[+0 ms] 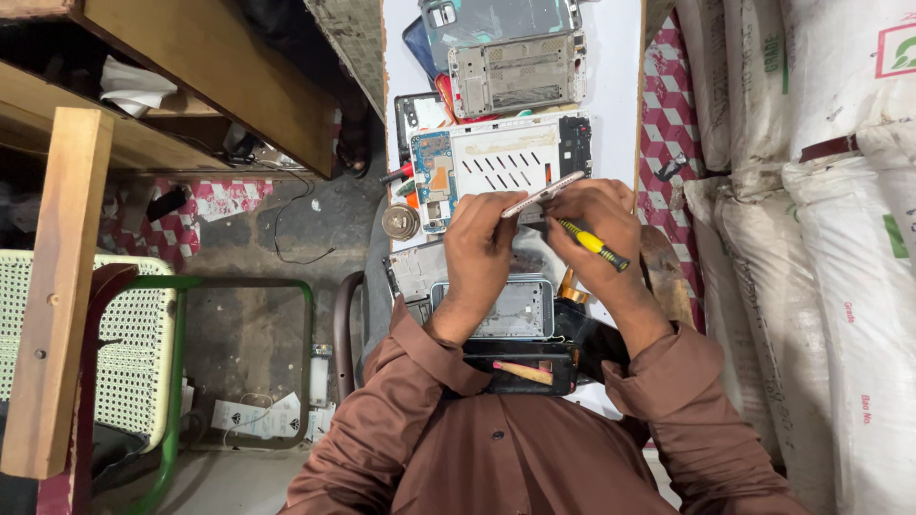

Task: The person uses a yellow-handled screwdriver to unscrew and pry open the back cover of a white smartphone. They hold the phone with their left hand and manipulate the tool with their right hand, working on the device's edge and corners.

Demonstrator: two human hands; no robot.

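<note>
My left hand point(485, 238) grips a thin silver phone frame point(544, 194) held on edge above the white table point(611, 86). The fingers of my right hand point(596, 215) also hold this frame, and a small yellow-and-black screwdriver point(593, 244) lies across that hand. Just beyond the hands lies an opened phone body point(496, 167) with a blue circuit board and a white plate. Under my wrists sits another silver phone frame point(520, 310). Brown sleeves cover both arms.
More phone frames and back covers point(515, 72) lie at the table's far end. A dark tray with an orange-handled tool point(523, 372) rests by my chest. White sacks point(821, 238) stand on the right. A wooden bench point(191, 67) and a green chair point(134, 353) are left.
</note>
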